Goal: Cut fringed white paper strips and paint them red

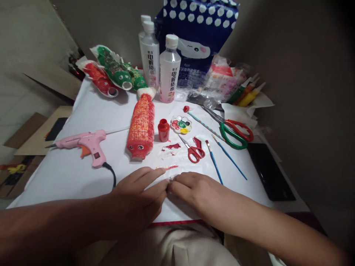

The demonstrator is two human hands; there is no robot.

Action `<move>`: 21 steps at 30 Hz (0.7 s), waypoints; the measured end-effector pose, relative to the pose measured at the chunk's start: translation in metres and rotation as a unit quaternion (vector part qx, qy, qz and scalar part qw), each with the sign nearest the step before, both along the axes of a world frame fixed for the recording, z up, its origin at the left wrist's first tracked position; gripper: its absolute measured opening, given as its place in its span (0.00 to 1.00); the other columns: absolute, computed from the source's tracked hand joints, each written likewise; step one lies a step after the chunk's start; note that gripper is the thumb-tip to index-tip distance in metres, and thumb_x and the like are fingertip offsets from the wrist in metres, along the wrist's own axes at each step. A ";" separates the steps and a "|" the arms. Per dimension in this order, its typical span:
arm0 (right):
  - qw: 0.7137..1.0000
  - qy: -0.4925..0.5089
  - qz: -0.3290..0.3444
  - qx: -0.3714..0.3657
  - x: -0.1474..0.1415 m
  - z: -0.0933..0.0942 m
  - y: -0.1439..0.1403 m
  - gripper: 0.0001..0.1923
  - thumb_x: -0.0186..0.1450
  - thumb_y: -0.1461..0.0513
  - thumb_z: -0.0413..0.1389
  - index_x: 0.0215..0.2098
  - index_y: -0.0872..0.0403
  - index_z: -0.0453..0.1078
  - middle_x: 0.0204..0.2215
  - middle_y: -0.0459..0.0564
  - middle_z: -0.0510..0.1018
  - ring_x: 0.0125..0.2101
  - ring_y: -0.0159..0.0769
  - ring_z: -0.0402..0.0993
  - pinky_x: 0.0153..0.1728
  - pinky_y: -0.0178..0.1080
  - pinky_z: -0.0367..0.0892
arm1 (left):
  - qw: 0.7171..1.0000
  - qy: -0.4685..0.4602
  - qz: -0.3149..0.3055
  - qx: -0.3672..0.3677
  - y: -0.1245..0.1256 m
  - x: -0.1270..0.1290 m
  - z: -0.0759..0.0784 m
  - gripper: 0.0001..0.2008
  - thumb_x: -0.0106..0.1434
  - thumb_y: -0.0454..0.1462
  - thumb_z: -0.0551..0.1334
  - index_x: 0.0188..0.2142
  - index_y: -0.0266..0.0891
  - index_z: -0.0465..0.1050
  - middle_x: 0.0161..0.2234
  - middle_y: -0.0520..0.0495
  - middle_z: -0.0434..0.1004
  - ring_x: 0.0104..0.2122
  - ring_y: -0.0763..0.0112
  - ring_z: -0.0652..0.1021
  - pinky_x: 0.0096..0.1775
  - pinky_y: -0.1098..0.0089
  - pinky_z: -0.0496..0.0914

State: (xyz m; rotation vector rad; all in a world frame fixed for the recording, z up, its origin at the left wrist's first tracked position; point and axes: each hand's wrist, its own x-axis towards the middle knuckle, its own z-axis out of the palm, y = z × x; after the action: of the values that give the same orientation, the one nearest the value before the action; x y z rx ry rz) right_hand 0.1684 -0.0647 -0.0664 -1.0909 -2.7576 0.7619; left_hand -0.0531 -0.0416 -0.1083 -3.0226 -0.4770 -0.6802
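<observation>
My left hand (142,192) and my right hand (191,188) meet low over the white tabletop, near its front edge. Their fingertips come together around a tiny whitish bit, mostly hidden; I cannot make out what it is. Both hands look closed in a pinch, though one left finger reaches forward beside a red paint streak (172,167). Just beyond lie small red-handled scissors (195,152) and red scraps (172,147). A red and yellow painted fish (141,127) with stuck-on eyes lies behind my left hand. An uncapped red paint bottle (163,131) stands to its right.
At left lies a pink glue gun (93,146) with its cord. A flower-shaped palette (181,125), two blue brushes (213,160), large scissors (235,133) and a black phone (270,171) are right. Bottles (169,70), more painted fish (111,70) and a blue bag (194,44) stand behind.
</observation>
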 end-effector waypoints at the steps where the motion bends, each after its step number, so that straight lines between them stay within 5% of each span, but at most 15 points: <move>1: 1.000 0.009 -0.013 -0.016 0.001 0.000 0.000 0.07 0.67 0.70 0.52 0.42 0.56 0.67 0.34 0.50 0.75 0.33 0.35 0.70 0.35 0.35 0.67 | 1.000 -0.007 -0.001 0.008 0.000 0.000 0.000 0.09 0.61 0.29 0.57 0.40 0.35 0.72 0.43 0.42 0.75 0.47 0.55 0.73 0.46 0.55 0.70; 13: 0.992 0.078 -0.088 0.052 0.028 -0.013 -0.012 0.09 0.68 0.69 0.49 0.39 0.56 0.71 0.37 0.53 0.73 0.36 0.40 0.65 0.36 0.41 0.63 | 0.996 -0.016 -0.004 -0.082 -0.005 0.002 0.003 0.16 0.60 0.25 0.57 0.48 0.32 0.69 0.49 0.37 0.72 0.49 0.56 0.72 0.50 0.53 0.71; 21: 0.986 0.069 -0.114 0.101 0.006 -0.031 -0.024 0.07 0.66 0.70 0.53 0.38 0.57 0.72 0.36 0.54 0.73 0.35 0.41 0.63 0.36 0.42 0.64 | 0.999 0.024 -0.042 0.000 -0.004 0.011 0.002 0.13 0.59 0.26 0.57 0.44 0.31 0.72 0.44 0.39 0.74 0.52 0.53 0.70 0.53 0.53 0.69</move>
State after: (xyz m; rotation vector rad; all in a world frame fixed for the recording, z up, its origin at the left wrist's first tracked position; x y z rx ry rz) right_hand 0.1749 -0.0887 -0.0971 -1.2327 -2.4753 0.4966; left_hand -0.0422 -0.0459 -0.1062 -3.0663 -0.3516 -0.6085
